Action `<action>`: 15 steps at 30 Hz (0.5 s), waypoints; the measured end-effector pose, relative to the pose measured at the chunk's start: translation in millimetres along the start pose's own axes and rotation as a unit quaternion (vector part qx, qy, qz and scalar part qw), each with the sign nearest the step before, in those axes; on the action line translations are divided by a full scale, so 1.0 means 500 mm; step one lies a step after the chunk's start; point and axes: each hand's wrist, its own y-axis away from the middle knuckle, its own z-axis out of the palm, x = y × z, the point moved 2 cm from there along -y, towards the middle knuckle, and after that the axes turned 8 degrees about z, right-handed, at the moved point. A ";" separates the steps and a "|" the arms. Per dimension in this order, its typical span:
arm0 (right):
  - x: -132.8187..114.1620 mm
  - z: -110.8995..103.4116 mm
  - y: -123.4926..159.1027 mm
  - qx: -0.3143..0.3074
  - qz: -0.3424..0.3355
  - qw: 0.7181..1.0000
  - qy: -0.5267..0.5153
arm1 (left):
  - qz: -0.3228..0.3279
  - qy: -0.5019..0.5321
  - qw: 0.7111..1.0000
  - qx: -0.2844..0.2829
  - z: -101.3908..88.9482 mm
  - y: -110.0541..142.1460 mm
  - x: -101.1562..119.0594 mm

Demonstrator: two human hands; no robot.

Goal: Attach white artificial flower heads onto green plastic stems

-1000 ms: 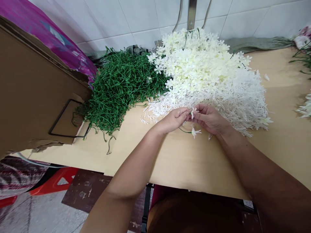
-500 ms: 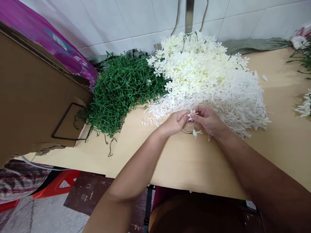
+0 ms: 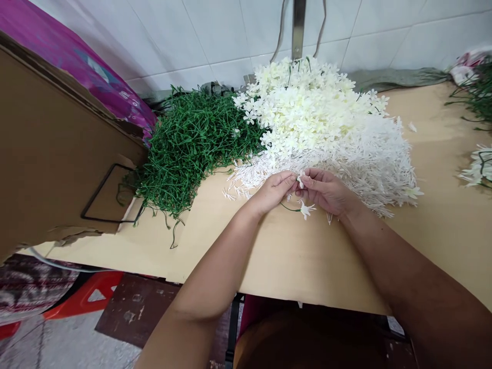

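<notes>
Over the table, my left hand [image 3: 277,189] is closed in a pinch on a green artificial flower stem, mostly hidden by the fingers. One thin branch of it curves out below, tipped with a small white flower [image 3: 306,209]. My right hand [image 3: 326,190] pinches a white artificial flower head [image 3: 301,179] right at the left fingertips. Just behind the hands lies a heap of thin white stamens [image 3: 376,159]. A pile of white flower heads [image 3: 303,107] rises beyond it, and a heap of green stems [image 3: 200,138] lies to the left.
A cardboard box [image 3: 57,143] with a purple plastic bag [image 3: 80,56] stands on the left. More white flowers [image 3: 476,166] and green stems [image 3: 474,97] lie at the right edge of the table [image 3: 292,261]. A tiled wall [image 3: 226,36] closes the back. A red stool [image 3: 82,297] is below left.
The flower head between my fingers has turned, facing me half a second ago and more edge-on now. The hanging branch has shifted slightly. Both hands stay closed in nearly the same place.
</notes>
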 end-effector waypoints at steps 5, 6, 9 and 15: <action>-0.003 0.000 -0.001 0.006 0.007 1.000 -0.010 | -0.008 -0.003 1.000 0.004 -0.004 -0.002 -0.006; -0.004 0.000 -0.001 0.008 0.009 1.000 -0.010 | -0.007 -0.008 1.000 0.005 -0.005 -0.003 -0.006; -0.004 -0.001 -0.001 0.015 0.008 1.000 -0.007 | 0.005 -0.018 1.000 0.003 -0.004 -0.004 -0.006; -0.005 -0.002 0.002 0.009 -0.009 1.000 0.009 | 0.059 -0.091 0.994 0.015 -0.007 -0.004 0.004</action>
